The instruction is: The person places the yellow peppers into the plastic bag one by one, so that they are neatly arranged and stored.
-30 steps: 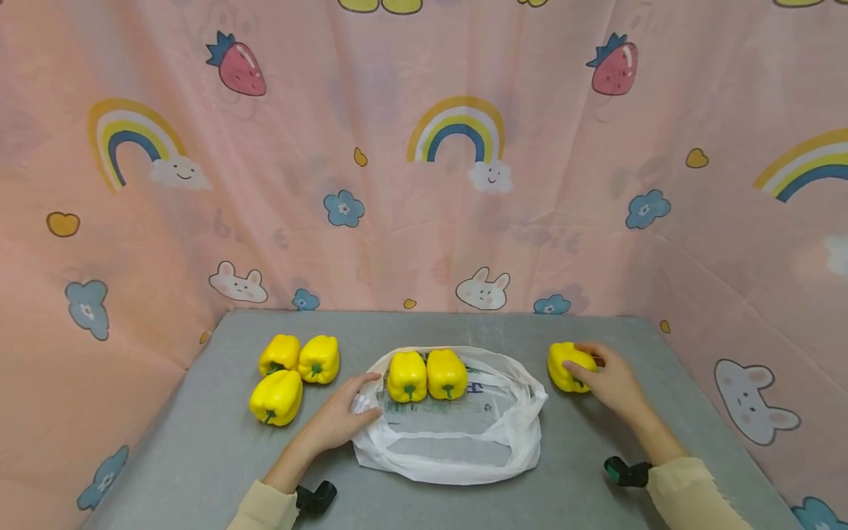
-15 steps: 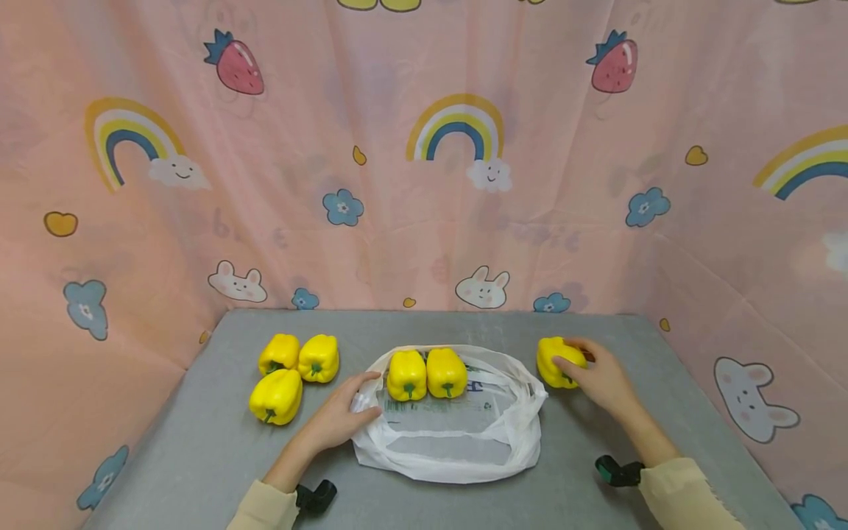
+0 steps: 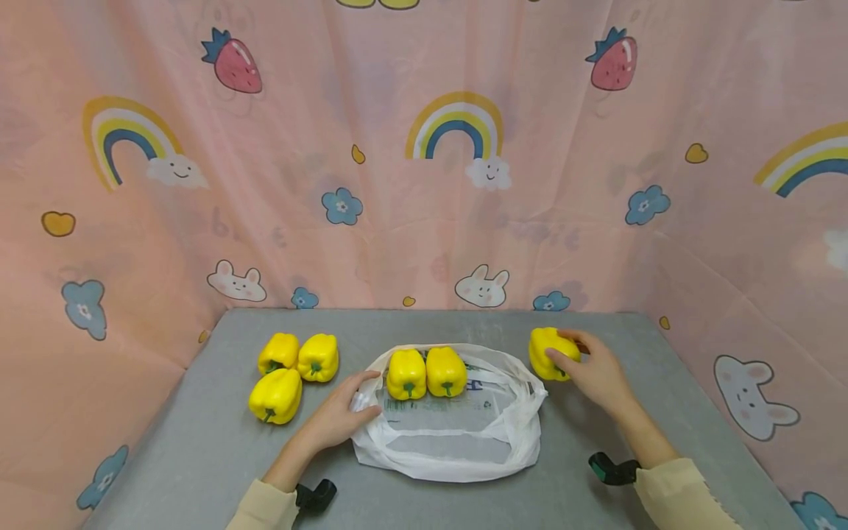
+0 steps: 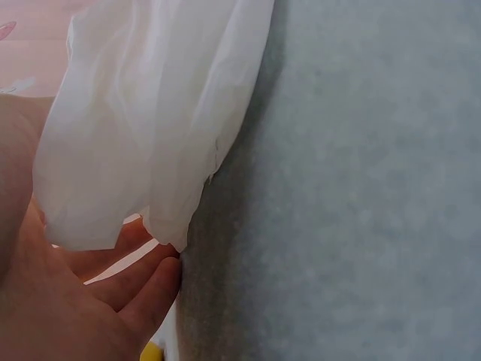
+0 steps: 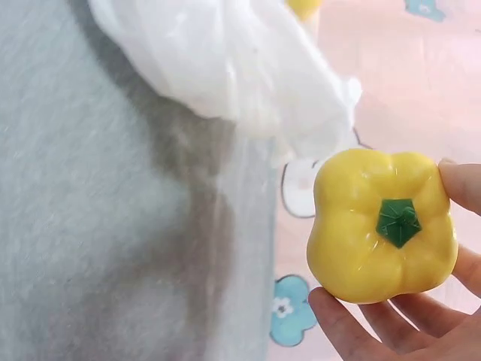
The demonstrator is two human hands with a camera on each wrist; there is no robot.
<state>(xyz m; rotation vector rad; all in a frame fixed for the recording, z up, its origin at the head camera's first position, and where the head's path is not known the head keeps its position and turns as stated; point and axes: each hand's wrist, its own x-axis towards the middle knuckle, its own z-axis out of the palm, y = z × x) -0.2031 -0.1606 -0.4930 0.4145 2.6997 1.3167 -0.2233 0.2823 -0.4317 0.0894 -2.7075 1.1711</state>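
Observation:
My right hand point(image 3: 596, 372) grips a yellow bell pepper point(image 3: 551, 353) to the right of the bag. In the right wrist view, thumb and fingers surround the pepper point(image 5: 387, 229), its green stem facing the camera. My left hand point(image 3: 341, 416) touches the left side of a white plastic bag point(image 3: 450, 471), thumb and index finger spread apart at its rim. The left wrist view shows fairly straight fingers point(image 4: 154, 297) against the bag point(image 4: 150, 113), which partly covers them. Inside the bag's wide mouth, two yellow peppers point(image 3: 406, 374) sit side by side at the back.
Several more yellow peppers point(image 3: 274, 397) lie grouped on the grey table point(image 3: 199, 456), left of the bag. Behind the table's far edge hangs a pink patterned cloth point(image 3: 397, 243), which also runs along both sides. Black cameras point(image 3: 612, 469) are strapped to both wrists.
My right hand has carried its pepper left and away from me, nearer the bag's right side. The left hand, the bag and the other peppers stay where they were.

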